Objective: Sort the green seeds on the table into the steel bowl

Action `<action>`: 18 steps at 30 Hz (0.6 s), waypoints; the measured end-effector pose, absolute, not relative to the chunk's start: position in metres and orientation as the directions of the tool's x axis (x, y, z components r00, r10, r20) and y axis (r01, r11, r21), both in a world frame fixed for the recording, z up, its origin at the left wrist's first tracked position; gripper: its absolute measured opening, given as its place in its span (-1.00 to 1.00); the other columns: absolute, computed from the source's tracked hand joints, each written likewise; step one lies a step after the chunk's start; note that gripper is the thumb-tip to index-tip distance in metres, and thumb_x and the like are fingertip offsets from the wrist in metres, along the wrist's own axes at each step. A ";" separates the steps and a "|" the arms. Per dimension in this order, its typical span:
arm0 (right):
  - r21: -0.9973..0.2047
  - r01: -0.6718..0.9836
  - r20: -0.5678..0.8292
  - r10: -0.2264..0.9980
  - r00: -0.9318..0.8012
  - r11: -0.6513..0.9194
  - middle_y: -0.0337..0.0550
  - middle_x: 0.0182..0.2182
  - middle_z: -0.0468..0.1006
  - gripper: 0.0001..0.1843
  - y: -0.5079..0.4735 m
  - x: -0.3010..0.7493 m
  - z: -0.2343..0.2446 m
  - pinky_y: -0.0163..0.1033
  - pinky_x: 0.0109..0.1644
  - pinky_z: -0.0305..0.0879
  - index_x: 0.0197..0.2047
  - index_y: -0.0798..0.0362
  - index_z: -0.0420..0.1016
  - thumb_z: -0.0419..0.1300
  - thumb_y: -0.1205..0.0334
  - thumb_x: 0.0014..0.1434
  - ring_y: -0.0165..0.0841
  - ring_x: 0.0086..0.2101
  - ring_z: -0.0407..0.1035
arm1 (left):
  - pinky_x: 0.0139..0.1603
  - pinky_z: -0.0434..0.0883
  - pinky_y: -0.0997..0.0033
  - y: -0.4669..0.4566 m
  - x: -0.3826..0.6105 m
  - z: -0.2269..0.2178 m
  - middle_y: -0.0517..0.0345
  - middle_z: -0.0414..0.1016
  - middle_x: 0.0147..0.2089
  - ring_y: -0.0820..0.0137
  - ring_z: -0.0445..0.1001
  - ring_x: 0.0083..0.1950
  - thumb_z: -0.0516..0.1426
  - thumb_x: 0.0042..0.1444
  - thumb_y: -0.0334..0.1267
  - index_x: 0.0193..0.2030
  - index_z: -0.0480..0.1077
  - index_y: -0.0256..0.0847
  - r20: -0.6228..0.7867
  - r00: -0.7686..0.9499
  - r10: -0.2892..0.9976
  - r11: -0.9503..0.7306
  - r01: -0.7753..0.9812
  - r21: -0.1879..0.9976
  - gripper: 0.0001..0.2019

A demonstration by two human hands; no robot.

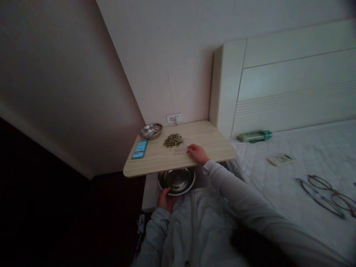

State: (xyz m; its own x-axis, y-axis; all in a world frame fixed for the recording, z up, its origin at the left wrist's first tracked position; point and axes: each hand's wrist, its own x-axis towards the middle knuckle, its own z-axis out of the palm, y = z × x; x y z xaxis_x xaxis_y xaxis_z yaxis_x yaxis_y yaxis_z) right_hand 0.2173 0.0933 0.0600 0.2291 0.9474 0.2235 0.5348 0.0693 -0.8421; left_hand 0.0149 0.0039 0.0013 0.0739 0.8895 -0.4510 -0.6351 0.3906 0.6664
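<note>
Below the table's front edge, my left hand (166,200) grips a large metal bowl (189,187) by its near left rim, thumb on top. A few green bits lie in the bottom of this bowl. Over the front of the wooden tabletop (211,137), my right hand (197,153) is closed in a pinch on a thin, clear sheet (181,150), which looks like plastic. A few dark specks lie along the sheet's near edge. Just behind it is a loose pile of small green and brown grains (173,140), spread on the wood.
A smaller metal bowl (151,130) stands at the tabletop's back left, with a lit phone (139,149) in front of it. A wall socket (174,118) is behind the table. On the bed at right lie a green bottle (254,136), a pale flat device (281,159) and eyeglasses (319,182).
</note>
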 end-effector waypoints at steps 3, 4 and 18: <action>-0.828 0.557 0.220 0.954 0.203 0.073 -0.23 -0.48 0.48 -0.82 0.093 0.217 0.060 -0.36 -0.29 0.17 -0.33 0.09 0.37 0.01 0.33 -0.04 -0.46 -0.40 0.32 | -0.32 0.38 0.24 0.003 0.016 0.004 0.15 0.43 -0.22 0.33 0.42 -0.31 0.04 -0.18 -0.50 -0.01 0.18 -0.07 -0.438 0.065 0.896 0.378 -0.629 0.679 -0.48; -0.816 0.575 0.215 0.957 0.194 0.067 -0.23 -0.47 0.48 -0.82 0.093 0.217 0.060 -0.36 -0.30 0.17 -0.33 0.08 0.37 0.02 0.32 -0.05 -0.45 -0.40 0.32 | -0.32 0.38 0.24 0.002 0.016 0.004 0.15 0.43 -0.22 0.33 0.42 -0.30 0.04 -0.18 -0.50 -0.01 0.18 -0.06 -0.437 0.067 0.897 0.378 -0.629 0.680 -0.48; -0.831 0.549 0.185 0.976 0.115 0.093 -0.25 -0.47 0.48 -0.83 0.093 0.219 0.058 -0.37 -0.28 0.17 -0.35 0.08 0.37 0.04 0.33 -0.07 -0.47 -0.42 0.32 | -0.36 0.38 0.22 0.003 0.015 0.005 0.15 0.46 -0.36 0.31 0.42 -0.35 0.03 -0.18 -0.49 -0.03 0.20 -0.11 -0.463 0.092 0.881 0.417 -0.614 0.670 -0.52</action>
State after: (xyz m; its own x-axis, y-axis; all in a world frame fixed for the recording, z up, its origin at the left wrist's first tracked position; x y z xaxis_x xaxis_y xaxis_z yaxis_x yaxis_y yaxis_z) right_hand 0.2188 0.0932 0.0578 0.1148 0.9759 0.1853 0.5486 0.0932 -0.8309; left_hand 0.0152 0.0029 0.0051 0.0919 0.8813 -0.4634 -0.6143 0.4165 0.6702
